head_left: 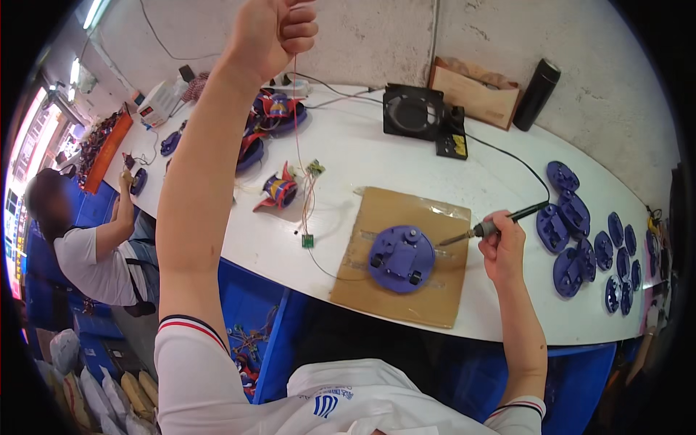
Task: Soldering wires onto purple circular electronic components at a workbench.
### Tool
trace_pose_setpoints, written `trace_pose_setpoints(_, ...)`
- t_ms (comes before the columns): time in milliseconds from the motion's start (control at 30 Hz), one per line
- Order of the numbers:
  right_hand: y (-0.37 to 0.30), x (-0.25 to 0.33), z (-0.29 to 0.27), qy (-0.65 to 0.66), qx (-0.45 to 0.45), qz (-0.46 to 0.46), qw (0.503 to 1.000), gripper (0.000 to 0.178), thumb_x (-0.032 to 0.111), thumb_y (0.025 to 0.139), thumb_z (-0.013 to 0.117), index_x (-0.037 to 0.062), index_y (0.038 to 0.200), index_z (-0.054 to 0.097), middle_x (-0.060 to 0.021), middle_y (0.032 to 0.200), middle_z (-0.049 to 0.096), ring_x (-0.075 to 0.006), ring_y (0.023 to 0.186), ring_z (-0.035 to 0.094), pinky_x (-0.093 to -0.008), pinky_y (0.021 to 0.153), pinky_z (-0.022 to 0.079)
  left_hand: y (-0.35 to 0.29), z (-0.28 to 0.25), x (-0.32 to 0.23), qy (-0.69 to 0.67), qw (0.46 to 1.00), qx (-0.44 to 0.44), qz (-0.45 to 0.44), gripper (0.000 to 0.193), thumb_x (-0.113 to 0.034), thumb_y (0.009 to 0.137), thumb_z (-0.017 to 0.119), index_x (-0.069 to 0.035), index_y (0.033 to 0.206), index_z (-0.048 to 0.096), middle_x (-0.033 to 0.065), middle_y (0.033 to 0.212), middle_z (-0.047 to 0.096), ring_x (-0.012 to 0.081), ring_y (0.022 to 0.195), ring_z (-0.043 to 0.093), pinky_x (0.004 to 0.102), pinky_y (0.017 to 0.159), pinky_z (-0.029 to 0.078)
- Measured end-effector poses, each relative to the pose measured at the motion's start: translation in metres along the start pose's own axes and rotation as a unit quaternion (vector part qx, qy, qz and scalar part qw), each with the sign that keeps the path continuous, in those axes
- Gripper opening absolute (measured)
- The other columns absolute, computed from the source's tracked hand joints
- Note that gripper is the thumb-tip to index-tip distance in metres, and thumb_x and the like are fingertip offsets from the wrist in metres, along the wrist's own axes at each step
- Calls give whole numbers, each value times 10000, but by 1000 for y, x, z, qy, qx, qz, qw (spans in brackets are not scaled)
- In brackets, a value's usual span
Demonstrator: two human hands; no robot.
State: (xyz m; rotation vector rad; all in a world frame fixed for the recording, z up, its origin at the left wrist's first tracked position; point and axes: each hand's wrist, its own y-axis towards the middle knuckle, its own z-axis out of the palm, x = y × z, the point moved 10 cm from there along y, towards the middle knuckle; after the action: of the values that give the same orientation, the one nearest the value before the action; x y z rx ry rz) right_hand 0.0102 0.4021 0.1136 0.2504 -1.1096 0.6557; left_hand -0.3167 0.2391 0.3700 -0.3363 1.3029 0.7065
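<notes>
My left hand [279, 32] is raised high at the top of the view, its fingers closed on a thin red wire [296, 109]. The wire hangs down toward a small green circuit board [308, 241] and a second small board [315, 168] on the table. My right hand [504, 245] grips a soldering iron [487, 228], whose tip points left, close to the right rim of a round purple plastic base [401, 255]. That base lies on a taped cardboard sheet [351, 296]. Left of it rests a red, blue and yellow toy part [281, 190].
A black fan [413, 111] stands at the back of the white table [348, 156], near a black bottle [536, 94] and a cardboard box [475, 94]. Several purple bases [569, 272] lie at the right. A co-worker [94, 250] sits at the left, near an orange bin [109, 152].
</notes>
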Motion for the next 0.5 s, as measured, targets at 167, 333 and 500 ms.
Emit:
trace_pose_setpoints(167, 3, -13, -13, 18, -50, 15, 998, 169, 185, 841, 517, 44, 782, 589, 10, 543, 409, -43, 412, 247, -178, 364, 183, -47, 62, 94, 101, 990, 91, -47, 287, -269, 946, 412, -45, 1034, 569, -86, 527, 297, 38, 418, 205, 175, 378, 145)
trace_pose_setpoints(333, 9, -29, -10, 13, -44, 23, 999, 155, 156, 862, 506, 41, 818, 602, 12, 550, 403, -46, 413, 250, -179, 385, 200, -139, 62, 211, 235, 960, 102, -117, 272, -187, 935, 462, -27, 1069, 638, -60, 554, 386, 32, 455, 276, 162, 411, 201)
trace_pose_setpoints(500, 4, -33, -9, 10, -46, 10, 999, 148, 155, 871, 511, 43, 841, 603, 15, 548, 399, -44, 413, 258, -177, 387, 201, -170, 44, 230, 233, 972, -8, 6, 145, -76, 842, 590, -9, 933, 680, -10, 649, 473, 71, 571, 393, 175, 498, 299)
